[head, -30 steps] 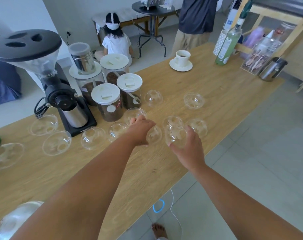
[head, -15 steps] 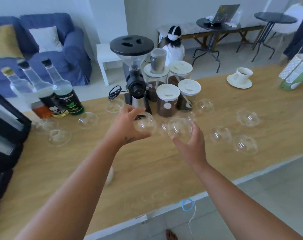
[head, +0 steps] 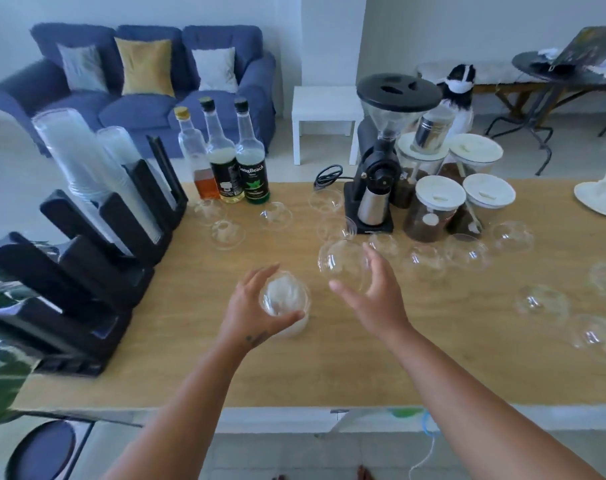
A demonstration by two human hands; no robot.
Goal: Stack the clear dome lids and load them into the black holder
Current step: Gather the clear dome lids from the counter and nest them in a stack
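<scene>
1. Head view, hands: the left hand point(head: 256, 315) has fingers and thumb curled round a milky-looking stack of lids point(head: 284, 298), low over the counter point(head: 329, 368). Whether the bottom of the stack touches the wood, I cannot tell. The right hand point(head: 376, 294) grasps a single dome lid point(head: 343, 265) between its thumb and cupped fingers, just beside the stack and a little higher.

2. Head view, rest of the scene: the black holder point(head: 81, 271) stands at the left end of the counter, and its far slots already hold tall columns of clear cups point(head: 86, 161). Many loose lids point(head: 423, 262) lie scattered on the right half, with a few more in front of the bottles point(head: 225, 164). The coffee grinder point(head: 381, 161) and lidded jars point(head: 433, 209) stand behind them.

3. Step in hand: this looks like stacking, with the single lid about to be nested onto the stack. Loading is not yet begun.

4. Next move: it calls for lining the dome up squarely over the top of the stack and pressing it down lightly. Thin clear plastic like this probably flexes and skids, so the left hand should hold the stack steady.
</scene>
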